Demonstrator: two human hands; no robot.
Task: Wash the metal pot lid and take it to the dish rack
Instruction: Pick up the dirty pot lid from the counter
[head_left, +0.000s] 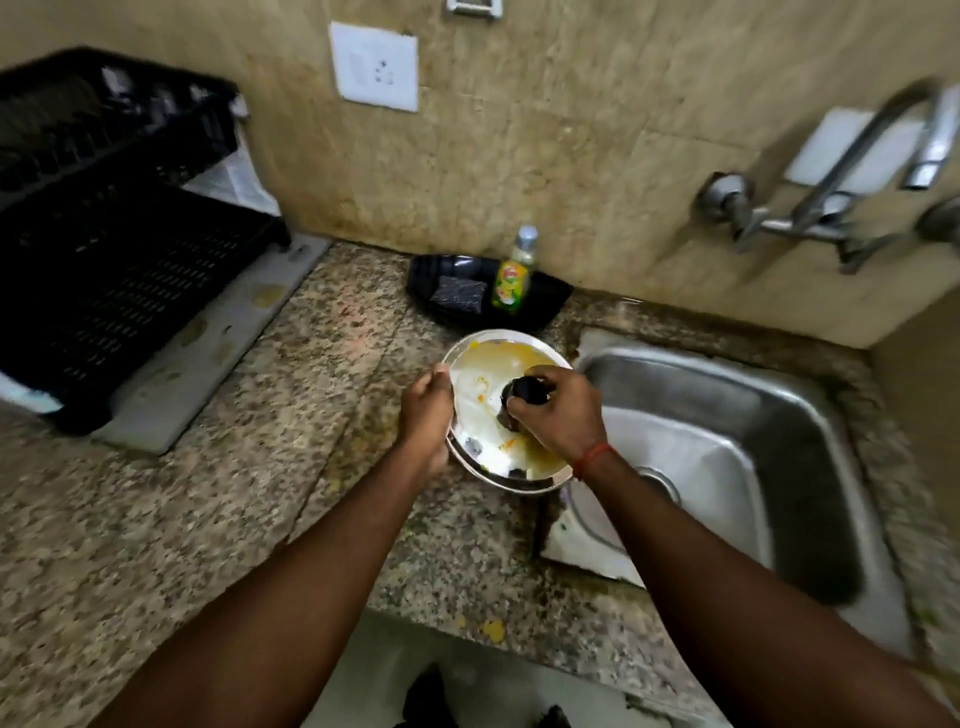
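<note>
The metal pot lid (483, 395) is held over the granite tabletop (291, 415), just left of the steel sink (727, 447), its rim reaching the sink's left edge. It is smeared with yellow residue. The right hand (558, 415) has its grip clenched around the lid's black knob (527, 389); a red thread circles that wrist. The left hand (426, 410) grips the lid's left rim, fingers curled over the edge. Just behind the lid, toward the wall, a black tray (457, 270) holds a scrub pad (460, 293) and a yellow-green soap bottle (511, 278) standing upright. Well to the left of the lid sits the black dish rack (104, 260) on a pale board (197, 364). Right of the lid, above the sink, the wall tap (852, 176) is blurred
</note>
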